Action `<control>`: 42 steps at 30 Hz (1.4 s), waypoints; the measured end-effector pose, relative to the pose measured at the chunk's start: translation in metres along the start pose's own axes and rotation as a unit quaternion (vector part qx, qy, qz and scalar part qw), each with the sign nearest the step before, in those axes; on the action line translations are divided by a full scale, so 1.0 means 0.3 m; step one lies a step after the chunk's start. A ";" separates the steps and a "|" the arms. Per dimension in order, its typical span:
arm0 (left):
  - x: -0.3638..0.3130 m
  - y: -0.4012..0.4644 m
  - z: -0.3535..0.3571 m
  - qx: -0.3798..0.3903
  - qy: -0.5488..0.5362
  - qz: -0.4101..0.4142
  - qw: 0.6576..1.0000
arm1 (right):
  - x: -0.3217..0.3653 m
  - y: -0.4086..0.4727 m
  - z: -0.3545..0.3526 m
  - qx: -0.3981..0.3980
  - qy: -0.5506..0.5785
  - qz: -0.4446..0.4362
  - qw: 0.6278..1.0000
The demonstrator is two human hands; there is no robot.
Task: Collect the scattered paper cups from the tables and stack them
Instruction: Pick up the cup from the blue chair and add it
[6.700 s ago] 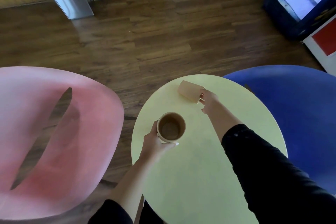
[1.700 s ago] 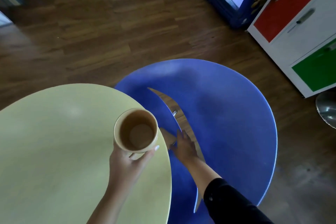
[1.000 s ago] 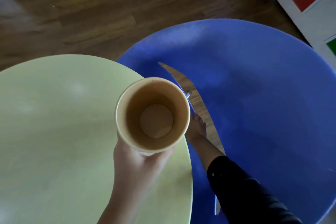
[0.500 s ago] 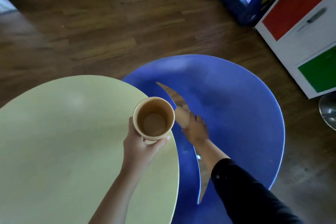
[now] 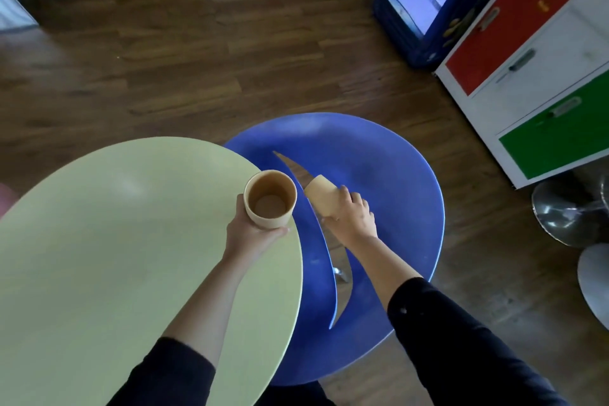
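Left hand (image 5: 252, 234) curled round upright cup (image 5: 270, 198), mouth up, over yellow table (image 5: 115, 241) edge at 3 o'clock. Right hand (image 5: 351, 219) gripping second cup (image 5: 321, 196), fingers wrapped round it, base pointing to 10 o'clock, just beside the first, above blue chair (image 5: 379, 175).

The left hand (image 5: 253, 234) holds a brown paper cup (image 5: 270, 199) upright over the edge of the round yellow desk (image 5: 115, 241). You can see down inside the cup. At 3 o'clock from it, the right hand (image 5: 351, 219) grips a second paper cup (image 5: 321, 196), tipped on its side over the blue chair (image 5: 379, 175). The two cups are near but apart.
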State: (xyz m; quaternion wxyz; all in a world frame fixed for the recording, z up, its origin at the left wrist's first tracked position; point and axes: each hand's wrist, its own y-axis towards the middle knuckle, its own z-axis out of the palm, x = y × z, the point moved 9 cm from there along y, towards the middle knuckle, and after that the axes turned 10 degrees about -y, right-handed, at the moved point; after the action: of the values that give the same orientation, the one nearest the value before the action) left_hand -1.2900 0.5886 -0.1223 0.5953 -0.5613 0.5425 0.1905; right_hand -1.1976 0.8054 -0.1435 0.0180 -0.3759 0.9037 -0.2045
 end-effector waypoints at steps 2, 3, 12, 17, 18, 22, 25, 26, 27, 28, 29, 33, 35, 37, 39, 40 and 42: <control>-0.007 -0.021 -0.001 0.003 -0.002 -0.006 1.000 | -0.004 -0.040 -0.056 -0.016 0.012 -0.006 1.000; -0.010 -0.033 -0.002 0.003 0.001 -0.007 1.000 | -0.004 -0.062 -0.084 -0.024 0.020 -0.011 0.999; 0.031 -0.139 -0.070 -0.012 -0.013 -0.014 1.000 | 0.116 -0.255 -0.364 -0.112 0.114 -0.106 0.981; 0.062 -0.172 -0.111 -0.019 -0.015 -0.022 0.999 | 0.258 -0.381 -0.489 -0.110 0.189 -0.200 0.955; 0.064 -0.175 -0.116 -0.018 -0.014 -0.022 0.999 | 0.285 -0.404 -0.509 -0.107 0.192 -0.215 0.952; 0.066 -0.183 -0.127 -0.016 -0.009 -0.034 0.999 | 0.392 -0.473 -0.541 -0.088 0.165 -0.271 0.944; 0.065 -0.182 -0.128 -0.018 -0.009 -0.031 0.999 | 0.450 -0.493 -0.514 -0.058 0.117 -0.309 0.942; 0.066 -0.182 -0.128 -0.017 -0.008 -0.031 0.999 | 0.467 -0.496 -0.497 -0.051 0.094 -0.321 0.941; 0.067 -0.182 -0.127 -0.016 -0.009 -0.032 0.999 | 0.481 -0.498 -0.481 -0.046 0.074 -0.330 0.940; 0.070 -0.181 -0.128 -0.016 -0.009 -0.032 0.999 | 0.492 -0.497 -0.465 -0.041 0.056 -0.335 0.940; 0.069 -0.180 -0.128 -0.016 -0.007 -0.030 0.999 | 0.505 -0.498 -0.452 -0.041 0.037 -0.341 0.939; 0.073 -0.181 -0.128 -0.011 -0.005 -0.030 0.999 | 0.554 -0.489 -0.391 -0.030 -0.028 -0.367 0.929; 0.075 -0.182 -0.127 -0.007 -0.016 -0.030 0.999 | 0.563 -0.470 -0.341 0.000 -0.042 -0.362 0.931; 0.077 -0.181 -0.124 -0.005 -0.035 -0.030 0.999 | 0.564 -0.449 -0.283 0.048 -0.026 -0.350 0.935; 0.083 -0.179 -0.120 -0.004 -0.055 -0.033 0.998 | 0.561 -0.433 -0.236 0.094 0.027 -0.334 0.937; 0.087 -0.178 -0.118 -0.004 -0.063 -0.035 0.997 | 0.558 -0.426 -0.224 0.107 0.060 -0.327 0.937; 0.087 -0.177 -0.121 -0.007 -0.068 -0.034 0.997 | 0.552 -0.417 -0.214 0.111 0.104 -0.316 0.937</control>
State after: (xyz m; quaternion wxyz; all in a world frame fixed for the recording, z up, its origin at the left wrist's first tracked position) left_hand -1.2526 0.5310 -0.1124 0.6333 -0.5691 0.4799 0.2118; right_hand -1.2443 0.6351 -0.0168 -0.1000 -0.6142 0.7068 -0.3364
